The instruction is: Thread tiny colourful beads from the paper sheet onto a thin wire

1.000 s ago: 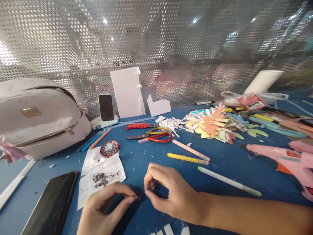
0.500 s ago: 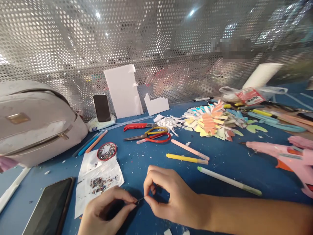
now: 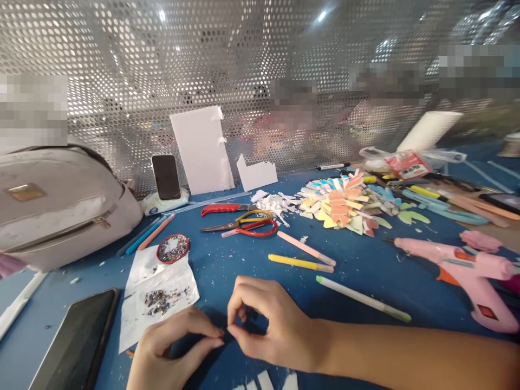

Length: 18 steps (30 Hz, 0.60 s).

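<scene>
My left hand (image 3: 173, 346) is closed in a pinch at the lower middle, its thumb and forefinger pressed together over the blue table. Just to its right, my right hand (image 3: 276, 325) makes a similar pinch, with the thumb and forefinger curled into a ring. A small gap separates the two sets of fingertips. Whatever they hold is too small and dark to name. Beside my left hand lies a white paper sheet (image 3: 136, 319) with a heap of small multicoloured beads (image 3: 158, 302) on it. A red-rimmed round dish of beads (image 3: 173, 249) rests on its top end.
A dark phone (image 3: 75, 341) lies at left, before a pale backpack (image 3: 69, 206). Scissors (image 3: 244, 226), a yellow marker (image 3: 298, 263) and a green-capped marker (image 3: 361, 298) lie beyond my hands. A pink glue gun (image 3: 459, 271) is at right, near coloured paper scraps (image 3: 341, 203).
The view has shifted slightly to the right. My hands keep their pinches; the thin dark strand seen between the fingertips earlier is no longer distinct. White strips show more at the bottom edge.
</scene>
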Each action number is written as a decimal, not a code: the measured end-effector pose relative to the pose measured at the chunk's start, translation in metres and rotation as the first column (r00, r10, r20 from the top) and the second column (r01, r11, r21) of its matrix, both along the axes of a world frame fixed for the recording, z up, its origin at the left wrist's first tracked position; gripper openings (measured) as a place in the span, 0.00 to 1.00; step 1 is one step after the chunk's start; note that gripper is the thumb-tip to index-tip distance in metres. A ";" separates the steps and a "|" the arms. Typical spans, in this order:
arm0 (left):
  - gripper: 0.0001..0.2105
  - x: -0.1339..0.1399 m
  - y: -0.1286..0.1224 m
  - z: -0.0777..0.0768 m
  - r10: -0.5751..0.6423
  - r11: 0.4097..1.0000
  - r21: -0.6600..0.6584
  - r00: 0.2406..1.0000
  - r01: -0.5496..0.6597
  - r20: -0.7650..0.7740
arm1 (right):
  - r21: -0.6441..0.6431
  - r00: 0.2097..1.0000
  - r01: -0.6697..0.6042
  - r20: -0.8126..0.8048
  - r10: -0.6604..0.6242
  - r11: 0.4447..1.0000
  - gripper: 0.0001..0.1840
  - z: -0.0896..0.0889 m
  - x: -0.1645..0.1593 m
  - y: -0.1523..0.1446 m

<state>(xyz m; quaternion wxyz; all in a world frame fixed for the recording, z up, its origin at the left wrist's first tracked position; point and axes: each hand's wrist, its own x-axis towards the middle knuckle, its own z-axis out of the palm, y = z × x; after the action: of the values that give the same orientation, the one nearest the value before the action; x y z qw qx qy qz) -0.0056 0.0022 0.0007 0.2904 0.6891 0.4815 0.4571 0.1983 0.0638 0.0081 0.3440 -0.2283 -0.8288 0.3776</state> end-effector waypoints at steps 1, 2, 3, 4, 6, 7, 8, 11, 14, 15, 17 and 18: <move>0.06 0.000 0.000 0.000 -0.006 1.000 -0.008 1.000 0.005 -0.013 | -0.021 1.000 0.001 0.001 -0.001 1.000 0.05 0.001 0.000 0.000; 0.06 -0.001 0.000 0.000 -0.005 1.000 -0.019 1.000 0.004 -0.019 | -0.035 1.000 0.002 0.001 -0.002 0.999 0.05 0.001 0.000 0.000; 0.06 -0.001 0.000 0.001 0.001 0.999 -0.034 1.000 -0.001 -0.018 | -0.043 1.000 0.001 0.002 -0.001 0.999 0.05 0.002 0.000 0.000; 0.05 -0.002 0.000 0.001 0.009 0.999 -0.048 1.000 -0.009 -0.010 | -0.046 1.000 0.000 0.001 0.000 0.999 0.05 0.002 -0.001 0.000; 0.05 -0.003 0.000 0.001 0.017 0.997 -0.080 1.000 -0.016 0.011 | -0.042 1.000 -0.006 -0.015 0.005 0.999 0.05 0.002 -0.002 0.000; 0.05 -0.003 0.000 0.001 0.020 0.995 -0.095 1.000 -0.017 0.022 | -0.035 1.000 -0.011 -0.029 0.010 0.999 0.05 0.002 -0.002 0.000; 0.05 -0.002 0.000 0.002 0.023 0.993 -0.114 0.999 -0.019 0.033 | -0.025 0.999 -0.016 -0.046 0.014 1.000 0.05 0.002 -0.002 0.000; 0.06 0.000 -0.002 0.003 0.066 0.985 -0.167 0.994 -0.052 0.083 | 0.012 0.995 -0.015 -0.099 0.016 1.000 0.06 0.001 -0.002 0.000; 0.06 0.003 -0.004 0.005 0.116 0.977 -0.191 0.984 -0.089 0.134 | 0.052 0.992 -0.009 -0.126 0.016 0.999 0.06 -0.001 -0.002 -0.001; 0.06 0.004 -0.005 0.005 0.116 0.977 -0.194 0.982 -0.087 0.146 | 0.064 0.992 -0.016 -0.122 0.023 0.998 0.05 -0.001 -0.002 -0.001; 0.06 0.005 -0.006 0.005 0.106 0.979 -0.192 0.980 -0.073 0.167 | 0.077 0.994 -0.030 -0.107 0.038 0.997 0.05 -0.001 -0.001 -0.001; 0.06 0.005 -0.006 0.005 0.098 0.980 -0.188 0.980 -0.064 0.176 | 0.079 0.994 -0.035 -0.103 0.043 0.996 0.05 0.000 -0.002 -0.001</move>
<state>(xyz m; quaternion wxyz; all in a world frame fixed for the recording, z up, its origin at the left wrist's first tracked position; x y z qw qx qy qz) -0.0001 -0.0039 0.0053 0.3763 0.5943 0.5200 0.4845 0.1967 0.0625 0.0078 0.3880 -0.1788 -0.8279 0.3635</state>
